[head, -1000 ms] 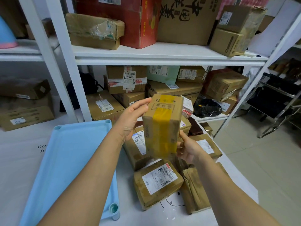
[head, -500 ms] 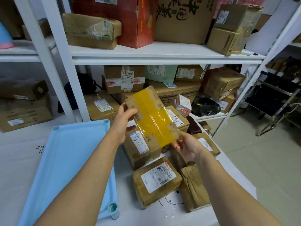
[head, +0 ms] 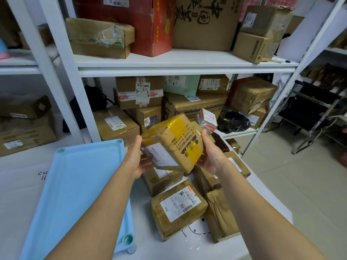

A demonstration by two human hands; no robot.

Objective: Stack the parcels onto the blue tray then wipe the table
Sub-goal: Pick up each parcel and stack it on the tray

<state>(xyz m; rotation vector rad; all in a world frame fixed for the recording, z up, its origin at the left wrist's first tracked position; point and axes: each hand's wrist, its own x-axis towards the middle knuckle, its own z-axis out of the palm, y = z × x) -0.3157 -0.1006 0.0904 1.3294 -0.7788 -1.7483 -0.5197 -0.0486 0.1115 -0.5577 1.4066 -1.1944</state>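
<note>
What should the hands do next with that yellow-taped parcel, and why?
Probably swing the yellow-taped parcel left and lower it onto the blue tray. Both the left hand and right hand hold it in the air, the tray shows no parcels, and other parcels wait on the table.

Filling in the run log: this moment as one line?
step: stack | left hand: holds taped parcel | right hand: holds taped parcel | blue tray: no parcel seen | table: parcels waiting
</note>
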